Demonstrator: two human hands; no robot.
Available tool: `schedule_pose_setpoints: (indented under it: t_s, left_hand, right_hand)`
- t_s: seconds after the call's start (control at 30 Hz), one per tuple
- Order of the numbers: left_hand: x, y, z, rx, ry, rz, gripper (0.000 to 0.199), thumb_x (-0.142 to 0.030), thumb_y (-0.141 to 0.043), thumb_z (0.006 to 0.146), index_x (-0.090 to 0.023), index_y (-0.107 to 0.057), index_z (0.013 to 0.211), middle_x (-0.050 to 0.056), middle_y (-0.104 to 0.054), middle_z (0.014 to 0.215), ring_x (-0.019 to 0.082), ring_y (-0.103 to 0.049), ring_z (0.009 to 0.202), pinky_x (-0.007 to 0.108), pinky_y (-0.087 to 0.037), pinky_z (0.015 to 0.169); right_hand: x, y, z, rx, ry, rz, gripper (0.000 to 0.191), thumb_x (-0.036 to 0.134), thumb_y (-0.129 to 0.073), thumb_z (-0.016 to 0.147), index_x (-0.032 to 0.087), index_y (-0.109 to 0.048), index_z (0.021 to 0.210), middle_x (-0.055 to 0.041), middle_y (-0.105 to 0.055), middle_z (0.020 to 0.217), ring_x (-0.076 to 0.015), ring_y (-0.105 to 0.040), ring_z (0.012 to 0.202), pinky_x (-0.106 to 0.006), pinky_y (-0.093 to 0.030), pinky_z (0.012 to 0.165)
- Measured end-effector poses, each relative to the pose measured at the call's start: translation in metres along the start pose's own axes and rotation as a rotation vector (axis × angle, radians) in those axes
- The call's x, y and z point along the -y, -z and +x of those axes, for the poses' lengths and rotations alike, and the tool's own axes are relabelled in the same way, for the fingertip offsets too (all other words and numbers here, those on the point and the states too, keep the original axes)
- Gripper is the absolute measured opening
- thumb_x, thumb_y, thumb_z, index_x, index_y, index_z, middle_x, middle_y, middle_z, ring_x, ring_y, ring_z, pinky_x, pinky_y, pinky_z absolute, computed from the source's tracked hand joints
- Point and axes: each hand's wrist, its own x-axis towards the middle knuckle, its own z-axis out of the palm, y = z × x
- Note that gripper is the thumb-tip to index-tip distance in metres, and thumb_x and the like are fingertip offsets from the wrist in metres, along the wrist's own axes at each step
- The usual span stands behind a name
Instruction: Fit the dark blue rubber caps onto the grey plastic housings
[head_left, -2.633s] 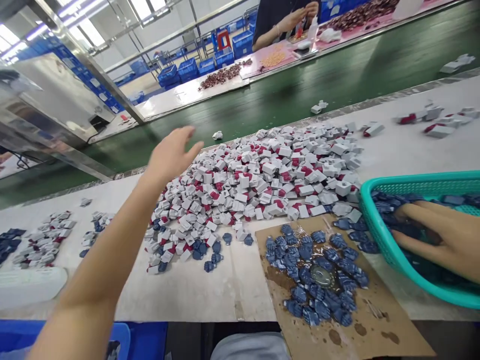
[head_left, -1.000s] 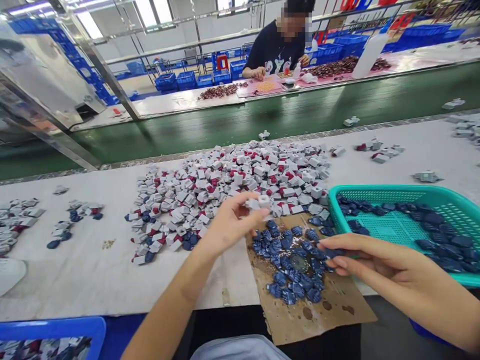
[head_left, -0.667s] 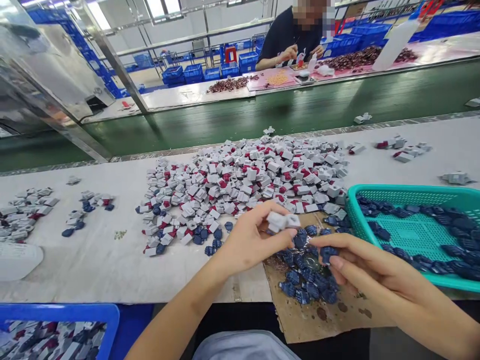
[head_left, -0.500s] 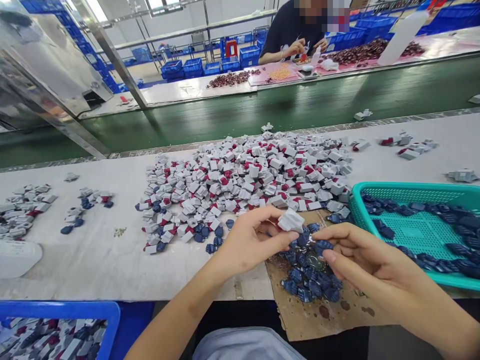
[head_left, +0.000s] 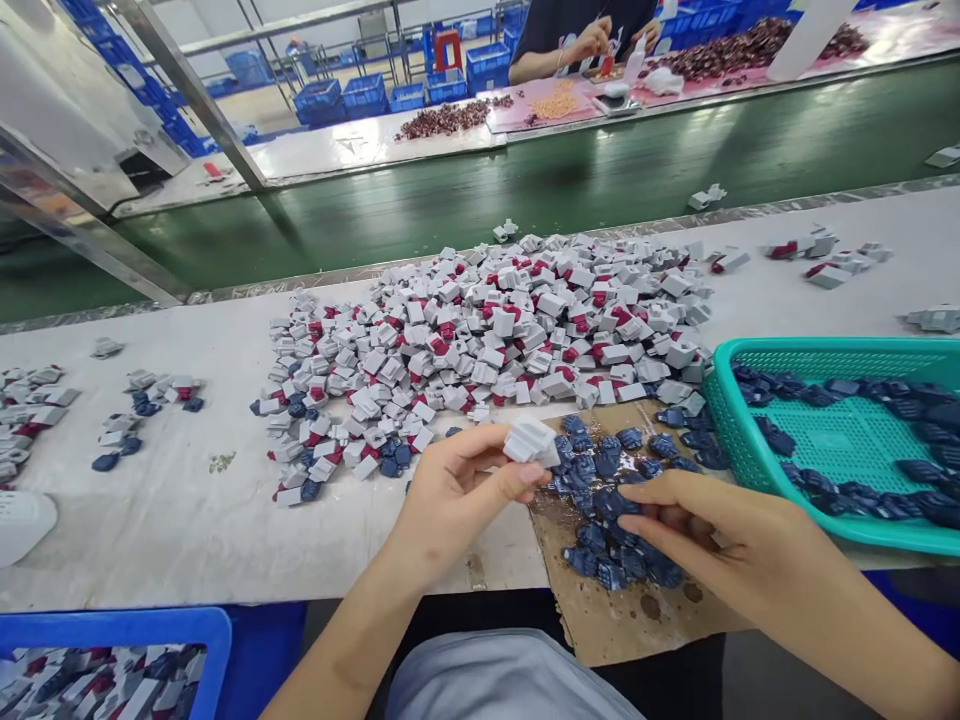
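Left hand [head_left: 457,490] pinches an unmarked grey part [head_left: 531,441]; right hand [head_left: 705,535] fingers press blue parts [head_left: 607,500] on cardboard [head_left: 637,625].

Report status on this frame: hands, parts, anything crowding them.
Left hand pinching a white part. Right hand fingers down on blue parts on cardboard. Teal basket close right; white-and-red pile behind.

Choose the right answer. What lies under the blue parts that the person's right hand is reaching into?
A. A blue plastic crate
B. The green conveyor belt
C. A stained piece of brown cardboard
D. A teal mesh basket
C: the right hand rests its fingers on the blue parts, which are heaped on a stained brown cardboard sheet; the teal basket stands beside it.
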Motion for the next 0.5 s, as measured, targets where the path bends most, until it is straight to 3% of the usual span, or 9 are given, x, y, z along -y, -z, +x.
schedule_pose_setpoints:
  t_s: [0.1, 0.23, 0.4, 0.5]
  left_hand:
    - [0.005, 0.004, -0.01, -0.035, 0.044, -0.013, 0.019, -0.03, -0.085, 0.07, -0.017, -0.076, 0.08, 0.003, -0.071, 0.076, 0.013, -0.066, 0.067, 0.019, -0.057, 0.058]
    - [0.015, 0.008, -0.015, -0.019, 0.097, -0.025, 0.02, -0.035, -0.081, 0.075, -0.017, -0.074, 0.079, 0.003, -0.068, 0.076, 0.013, -0.066, 0.069, 0.019, -0.057, 0.059]
    - [0.022, 0.006, -0.014, -0.02, 0.121, -0.071, 0.026, -0.039, -0.083, 0.073, -0.016, -0.072, 0.077, 0.001, -0.066, 0.071, 0.01, -0.062, 0.065, 0.017, -0.055, 0.059]
    - [0.024, 0.002, -0.014, 0.003, 0.139, -0.077, 0.028, -0.04, -0.085, 0.072, -0.015, -0.072, 0.076, 0.001, -0.066, 0.07, 0.009, -0.06, 0.062, 0.016, -0.054, 0.06]
  right_hand:
    - [-0.007, 0.003, -0.006, 0.044, 0.109, -0.12, 0.02, 0.039, -0.054, 0.099, 0.023, -0.066, 0.098, 0.0, -0.068, 0.076, -0.0122, -0.058, 0.052, -0.023, -0.047, 0.047]
    - [-0.011, 0.01, -0.007, 0.089, 0.215, -0.247, 0.014, 0.03, -0.05, 0.102, 0.023, -0.058, 0.11, -0.001, -0.07, 0.092, -0.0139, -0.069, 0.07, -0.021, -0.051, 0.057]
    - [-0.003, 0.011, 0.0, 0.052, 0.346, -0.403, 0.028, 0.021, -0.032, 0.104, 0.019, -0.058, 0.093, -0.0049, -0.068, 0.085, -0.0158, -0.067, 0.063, -0.027, -0.046, 0.05]
    - [0.004, 0.008, 0.005, 0.115, 0.446, -0.562, 0.036, 0.005, -0.028, 0.092, 0.02, -0.057, 0.076, -0.0067, -0.067, 0.081, -0.0166, -0.06, 0.053, -0.03, -0.039, 0.046]
